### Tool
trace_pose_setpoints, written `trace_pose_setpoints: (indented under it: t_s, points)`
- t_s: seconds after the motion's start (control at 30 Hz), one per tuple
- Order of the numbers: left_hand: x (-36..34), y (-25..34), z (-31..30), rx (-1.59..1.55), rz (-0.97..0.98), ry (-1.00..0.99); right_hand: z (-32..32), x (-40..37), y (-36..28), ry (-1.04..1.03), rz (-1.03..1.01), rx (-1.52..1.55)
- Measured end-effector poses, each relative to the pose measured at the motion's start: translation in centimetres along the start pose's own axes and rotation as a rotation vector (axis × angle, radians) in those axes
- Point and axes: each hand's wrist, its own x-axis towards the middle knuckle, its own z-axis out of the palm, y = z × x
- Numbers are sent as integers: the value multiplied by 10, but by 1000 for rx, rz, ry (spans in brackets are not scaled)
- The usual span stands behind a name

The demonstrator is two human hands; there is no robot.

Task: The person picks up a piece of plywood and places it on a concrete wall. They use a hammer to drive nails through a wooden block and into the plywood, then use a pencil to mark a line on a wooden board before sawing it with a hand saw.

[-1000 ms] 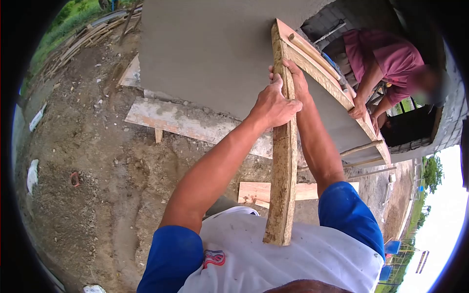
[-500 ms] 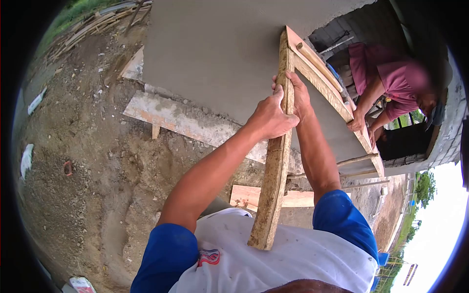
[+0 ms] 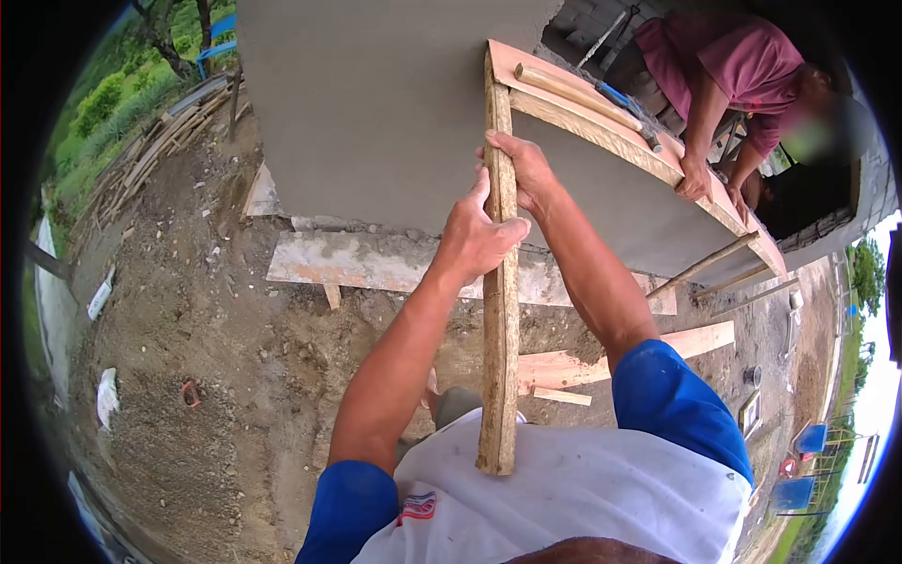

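Observation:
A long wooden batten [image 3: 500, 329] is in both my hands, its lower end in front of my shirt and its upper end against the corner of a board frame [image 3: 601, 122]. My left hand [image 3: 477, 233] wraps round the batten, thumb across its face. Slightly higher, my right hand [image 3: 523, 172] grips it from the other side. The frame lies along the top edge of a grey plastered wall [image 3: 376, 103]. A co-worker's hands [image 3: 697, 179] press on the frame farther right.
A wooden-handled hammer [image 3: 578, 97] rests on the frame. A mortar-stained board [image 3: 366, 268] lies along the wall's foot, and a loose plank [image 3: 648, 352] is on the dirt. Two sticks [image 3: 700, 266] slant beneath the frame. Scrap timber [image 3: 155, 150] is piled far left.
My view has turned, and the batten now stands straighter in it. Both my hands keep their hold. The co-worker's hands stay on the frame, while the head is a little farther right in view.

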Motion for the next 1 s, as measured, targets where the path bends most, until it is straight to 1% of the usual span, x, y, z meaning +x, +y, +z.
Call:
trace_pose_setpoints:
  t_s: [0.07,0.1,0.2,0.23,0.33,0.37,0.47,0.57,0.67,0.7,0.8,0.83,0.93,0.97,1.0]
  points:
    - [-4,-10,-7,50,10,41,8,2,10,-8,-3,28]
    - [-10,-18,-11,101,1,108,15,2,18,-30,-6,95]
    - [-44,-15,-28,-266,-190,173,37,1,43,-63,-40,127]
    - [-51,-14,-40,-360,-218,3,50,-4,47,-38,-66,107]
    - [-63,-21,-56,-306,-302,11,71,-5,63,14,-62,-6]
    - [-67,-22,-59,-298,-315,37,76,-1,70,91,-74,-96]
    - [-77,-13,-59,-37,-203,124,93,-13,70,164,-160,-215]
    - [-82,-15,-74,-244,-210,37,94,-12,73,226,-174,-107]
    - [-83,-21,-74,-795,-173,-130,60,1,68,-80,34,179]
    - [-80,-29,-71,-791,-183,-146,65,-6,58,-181,-113,214]
    - [-67,-42,-58,-925,-265,-184,60,-17,38,-86,-39,76]
    - [-64,-34,-51,-994,-376,-209,55,-15,36,-39,-69,-15]
    - [-55,-31,-28,-660,-234,-57,41,-9,29,93,-120,-197]
    - [-50,-35,-21,-615,-153,-72,35,-5,24,90,-109,-235]
    - [-46,-31,-17,-617,-145,-75,31,-3,17,86,-109,-259]
